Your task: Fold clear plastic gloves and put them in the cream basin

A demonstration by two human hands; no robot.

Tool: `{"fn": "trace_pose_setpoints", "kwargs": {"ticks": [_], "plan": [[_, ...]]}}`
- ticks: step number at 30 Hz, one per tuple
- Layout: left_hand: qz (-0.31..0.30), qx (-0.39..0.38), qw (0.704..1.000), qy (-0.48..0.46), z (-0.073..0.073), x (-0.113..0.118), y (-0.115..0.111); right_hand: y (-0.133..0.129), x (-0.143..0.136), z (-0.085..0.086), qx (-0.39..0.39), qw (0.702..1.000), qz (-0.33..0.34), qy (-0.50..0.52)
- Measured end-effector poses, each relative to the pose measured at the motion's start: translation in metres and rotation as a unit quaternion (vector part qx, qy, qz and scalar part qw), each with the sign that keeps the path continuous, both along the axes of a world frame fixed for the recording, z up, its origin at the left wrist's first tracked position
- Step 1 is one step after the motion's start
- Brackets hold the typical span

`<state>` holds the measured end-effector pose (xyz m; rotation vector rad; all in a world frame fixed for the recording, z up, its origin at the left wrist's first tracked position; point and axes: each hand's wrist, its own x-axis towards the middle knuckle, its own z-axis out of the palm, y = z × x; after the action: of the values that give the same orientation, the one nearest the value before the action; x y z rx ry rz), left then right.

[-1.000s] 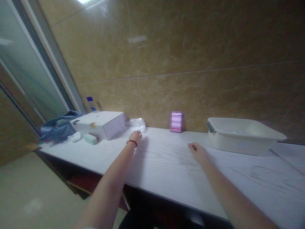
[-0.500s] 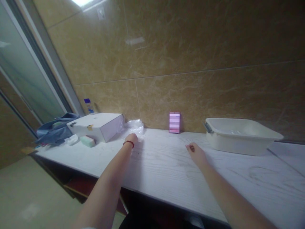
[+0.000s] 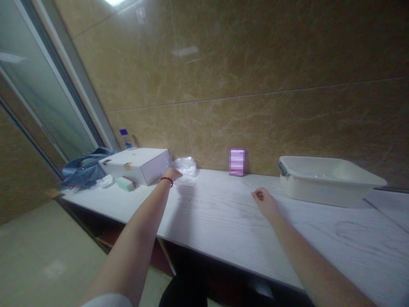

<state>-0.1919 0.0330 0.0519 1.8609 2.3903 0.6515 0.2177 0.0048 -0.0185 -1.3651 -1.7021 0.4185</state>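
My left hand (image 3: 173, 173), with a dark red bead bracelet (image 3: 167, 180) at its wrist, reaches over the counter beside a crumpled clear plastic bag (image 3: 187, 166). Its thumb sticks out to the right, but most of its fingers are hidden behind the hand, so any grip on the bag cannot be made out. My right hand (image 3: 263, 199) hovers low above the counter (image 3: 217, 213), left of a cream plastic basin (image 3: 322, 189). Its fingers are curled in, and nothing shows between them.
A white box (image 3: 140, 164) stands left of the bag, with a pale green sponge (image 3: 125, 183) in front. Blue cloth (image 3: 84, 168) and a blue-capped bottle (image 3: 125, 138) lie beyond. A phone-like pink screen (image 3: 237, 162) leans on the tiled wall (image 3: 236, 85).
My left hand has moved left and a little away from me, toward the white box, and its thumb now shows. My right hand stays nearly in place. The view has shifted slightly.
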Motion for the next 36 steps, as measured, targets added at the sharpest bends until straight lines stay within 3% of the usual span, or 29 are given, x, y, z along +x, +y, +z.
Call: {"fn": "trace_pose_setpoints", "kwargs": {"ticks": [6, 13, 15, 20, 24, 29, 36], "plan": [[0.035, 0.067, 0.995, -0.070, 0.010, -0.007, -0.007, 0.003, 0.002, -0.002, 0.005, 1.000, 0.007, 0.024], [-0.017, 0.181, 0.967, -0.177, 0.028, 0.003, -0.013, 0.003, 0.002, -0.001, 0.003, 0.999, -0.006, 0.044], [-0.054, 0.210, 0.943, -0.251, 0.033, 0.011, -0.015, 0.003, 0.001, -0.001, 0.003, 0.999, -0.007, 0.040], [-0.169, 0.223, 0.845, -0.456, 0.045, 0.038, -0.025, 0.000, -0.003, 0.000, 0.005, 1.000, 0.007, 0.007], [-0.184, 0.199, 0.806, -0.527, 0.050, 0.058, -0.033, 0.000, -0.011, 0.000, 0.026, 0.999, 0.026, -0.009], [-0.208, 0.189, 0.745, -0.605, 0.045, 0.078, -0.041, -0.008, -0.030, 0.003, 0.065, 0.995, 0.060, -0.043], [-0.221, 0.173, 0.656, -0.701, 0.036, 0.109, -0.061, -0.032, -0.052, 0.035, 0.053, 0.988, 0.133, -0.057]]}}
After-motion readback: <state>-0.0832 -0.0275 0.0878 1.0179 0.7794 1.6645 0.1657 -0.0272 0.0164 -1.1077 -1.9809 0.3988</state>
